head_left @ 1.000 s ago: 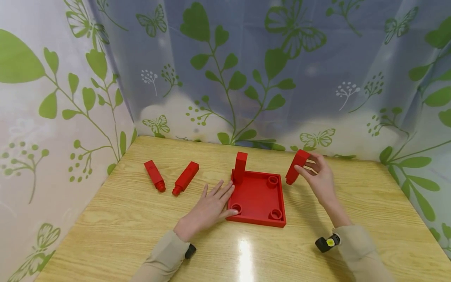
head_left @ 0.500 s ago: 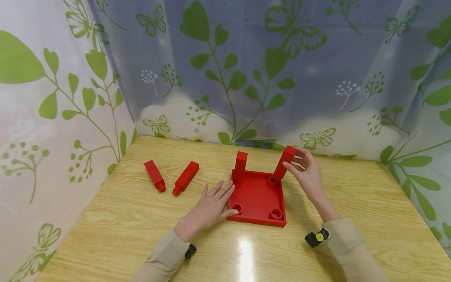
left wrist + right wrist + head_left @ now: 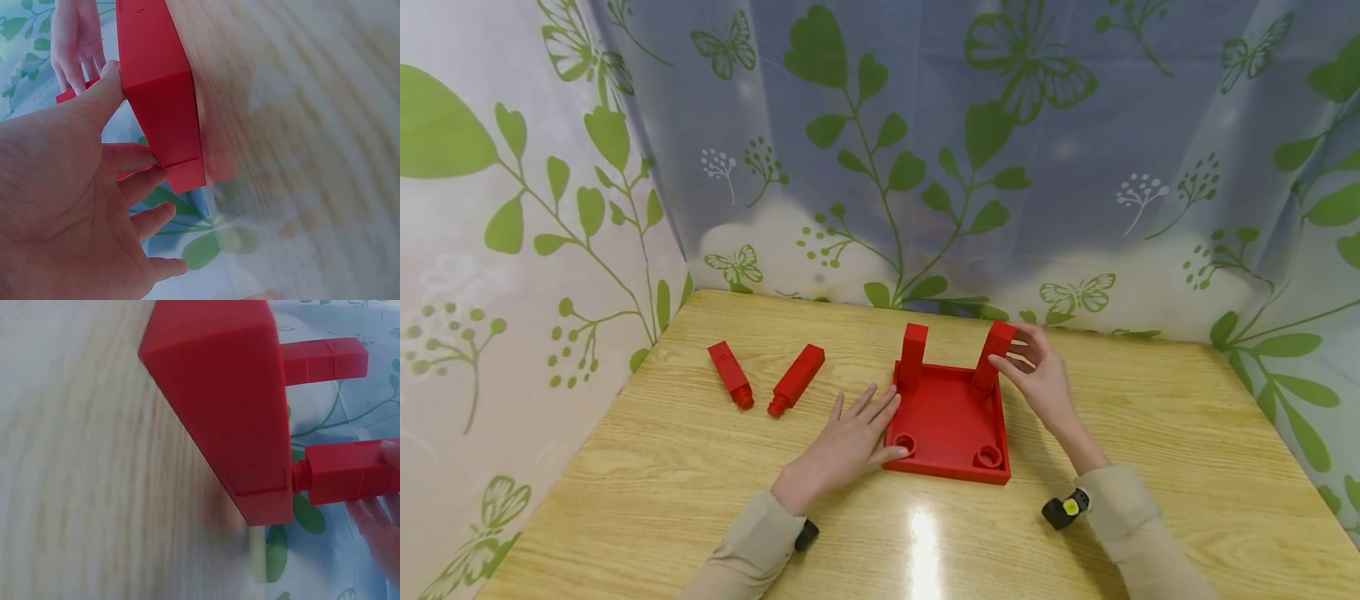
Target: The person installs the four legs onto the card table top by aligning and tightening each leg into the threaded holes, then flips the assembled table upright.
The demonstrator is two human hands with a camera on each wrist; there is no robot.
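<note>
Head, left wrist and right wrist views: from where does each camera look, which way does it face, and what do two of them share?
Head: worn on the head, facing forward and down at the red tray; left hand, right hand and both sleeves show.
Left wrist: on that wrist, facing past the left palm to the tray's side; both hands show.
Right wrist: on that wrist, facing a tray corner; part of the right hand, holding a red post, shows.
Both wrist views share the tray and right hand.

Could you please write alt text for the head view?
A person's right hand holds a red leg at the far right corner of a square red tray; the left hand touches its left side. Another leg stands in the far left corner; two more legs lie on the table.
</note>
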